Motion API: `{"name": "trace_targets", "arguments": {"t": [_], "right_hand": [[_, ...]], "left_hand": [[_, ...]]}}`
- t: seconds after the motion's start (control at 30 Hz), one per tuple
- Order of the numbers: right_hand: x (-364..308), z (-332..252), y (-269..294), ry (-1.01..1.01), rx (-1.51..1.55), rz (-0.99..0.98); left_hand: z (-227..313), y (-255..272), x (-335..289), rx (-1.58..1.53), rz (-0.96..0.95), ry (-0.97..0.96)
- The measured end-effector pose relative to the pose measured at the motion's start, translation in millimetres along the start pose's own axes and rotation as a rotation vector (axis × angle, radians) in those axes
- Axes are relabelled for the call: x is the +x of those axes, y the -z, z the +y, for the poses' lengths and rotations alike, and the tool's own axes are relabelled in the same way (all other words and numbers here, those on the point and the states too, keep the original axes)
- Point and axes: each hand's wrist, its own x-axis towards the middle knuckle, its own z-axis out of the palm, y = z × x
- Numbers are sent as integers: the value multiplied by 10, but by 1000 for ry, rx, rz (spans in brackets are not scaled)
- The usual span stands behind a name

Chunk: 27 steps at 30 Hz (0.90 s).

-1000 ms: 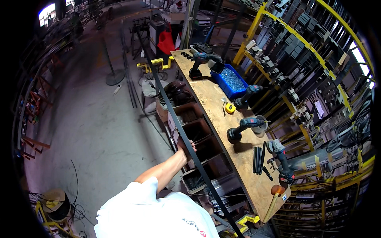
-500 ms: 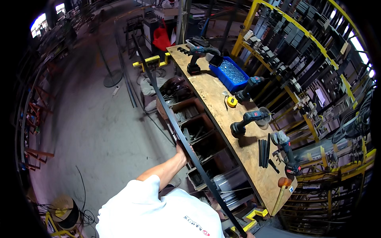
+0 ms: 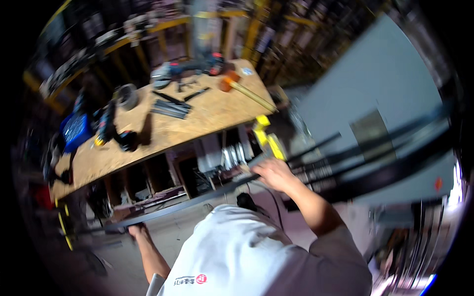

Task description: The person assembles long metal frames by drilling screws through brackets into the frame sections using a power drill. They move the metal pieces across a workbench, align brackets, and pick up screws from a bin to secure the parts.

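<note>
A long, narrow dark metal strip (image 3: pixel 190 201) slants across in front of me, below the workbench's front edge. My left hand (image 3: pixel 138 230) is closed around it near its left part, from beneath. Farther right and higher, my right hand (image 3: pixel 270 172) grips the same strip, its fingers curled over it and partly smeared by motion. Where the strip runs past my right hand is hard to follow, because other dark bars (image 3: pixel 395 165) show blurred behind it.
A wooden workbench (image 3: pixel 207 116) bears an orange-headed mallet (image 3: pixel 252 98), a grinder (image 3: pixel 190 66), short black strips (image 3: pixel 169 109), a cordless drill (image 3: pixel 106 124) and a blue bin (image 3: pixel 75 132). Yellow brackets (image 3: pixel 269 138) jut at its right end, beside a large grey panel (image 3: pixel 385 74).
My view has swung to the right, and the strip now lies more level across it. My right hand, barely visible at the lower edge before, is now in plain sight. Both hands still hold the strip.
</note>
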Motion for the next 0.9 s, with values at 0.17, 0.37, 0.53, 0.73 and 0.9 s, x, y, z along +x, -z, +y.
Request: {"name": "trace_targets", "arguments": {"t": [0.17, 0.37, 0.53, 0.73, 0.9], "right_hand": [[93, -140, -44, 108, 86, 26], [216, -129, -771, 90, 104, 6], [357, -302, -752, 59, 155, -200], [1076, -351, -199, 229, 279, -450], [2742, -351, -159, -11, 377, 41]], "left_hand": [[1001, 1146, 234, 813, 545, -520], [1291, -644, -1659, 632, 383, -1129], [843, -1627, -2234, 1039, -447, -1008], [71, -1993, -2380, 1651, -448, -730], [-5, -2076, -2471, 1476, -395, -1009]]}}
